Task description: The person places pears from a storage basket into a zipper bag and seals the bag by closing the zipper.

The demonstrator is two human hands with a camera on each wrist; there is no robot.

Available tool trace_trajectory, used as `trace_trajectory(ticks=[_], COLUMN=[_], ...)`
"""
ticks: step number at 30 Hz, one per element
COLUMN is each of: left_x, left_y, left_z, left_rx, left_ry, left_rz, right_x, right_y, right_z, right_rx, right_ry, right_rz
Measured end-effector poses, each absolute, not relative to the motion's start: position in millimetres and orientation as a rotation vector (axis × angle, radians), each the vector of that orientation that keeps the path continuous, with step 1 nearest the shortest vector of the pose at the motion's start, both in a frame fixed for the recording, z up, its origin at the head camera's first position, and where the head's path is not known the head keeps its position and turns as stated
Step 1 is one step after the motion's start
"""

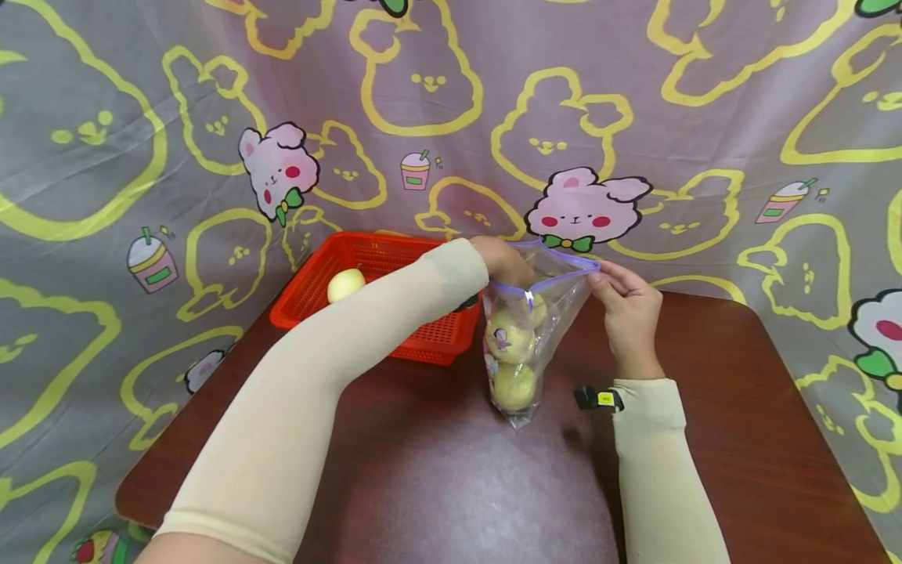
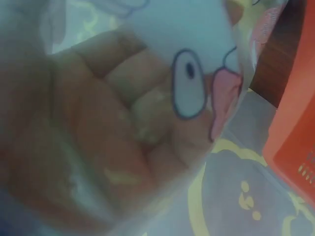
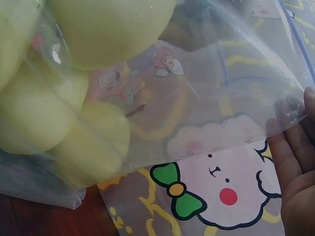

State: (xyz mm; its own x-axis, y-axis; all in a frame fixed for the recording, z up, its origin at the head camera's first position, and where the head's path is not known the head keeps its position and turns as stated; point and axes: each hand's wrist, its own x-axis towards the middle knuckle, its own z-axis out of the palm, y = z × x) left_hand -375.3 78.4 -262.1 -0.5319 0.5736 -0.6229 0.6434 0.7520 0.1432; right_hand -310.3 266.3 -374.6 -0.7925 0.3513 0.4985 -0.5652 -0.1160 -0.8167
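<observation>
A clear zip bag point(image 1: 564, 313) with a purple-blue rim and cartoon prints stands upright on the table, its mouth spread wide. Several round yellow-green pears point(image 1: 512, 385) are stacked inside it. At the right corner of the mouth, my right hand point(image 1: 629, 309) pinches the rim between thumb and fingers. My left hand point(image 1: 503, 260) reaches down into the mouth, just above the upper pears. Through the printed plastic, the left wrist view shows that hand's palm point(image 2: 98, 132) bare, with the fingers loosely bent. The right wrist view shows pears point(image 3: 113, 29) through the plastic.
Left of the bag, a red perforated basket point(image 1: 437, 354) sits on the brown table point(image 1: 451, 486), partly behind my left forearm. One pear point(image 1: 345, 284) lies in it. A cartoon-printed curtain point(image 1: 458, 102) hangs behind the table.
</observation>
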Motion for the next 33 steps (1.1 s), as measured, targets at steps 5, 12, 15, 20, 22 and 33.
trace_trajectory(ticks=[5, 12, 15, 20, 22, 33], left_x=[-383.2, -383.2, -382.1, -378.5, -377.2, -375.2], left_y=[79.1, 80.0, 78.5, 74.6, 73.3, 63.0], left_z=[-260.7, -256.2, -250.2, -238.8, -236.2, -231.6], left_rx=[1.12, 1.194, 1.214, 1.19, 1.203, 1.282], left_ry=[2.289, 2.303, 2.319, 2.359, 2.367, 2.41], left_rz=[-0.253, -0.151, -0.109, -0.066, -0.079, 0.059], right_x=[-310.0, -308.8, -307.7, -306.7, -306.9, -308.1], right_y=[264.9, 263.8, 263.5, 262.8, 262.7, 262.6], right_z=[-373.8, -372.5, -371.8, -371.5, -372.1, -372.5], right_rx=[0.242, 0.232, 0.223, 0.228, 0.236, 0.223], right_ry=[-1.552, -1.561, -1.565, -1.553, -1.547, -1.537], right_rz=[1.967, 1.958, 1.961, 1.977, 1.979, 2.001])
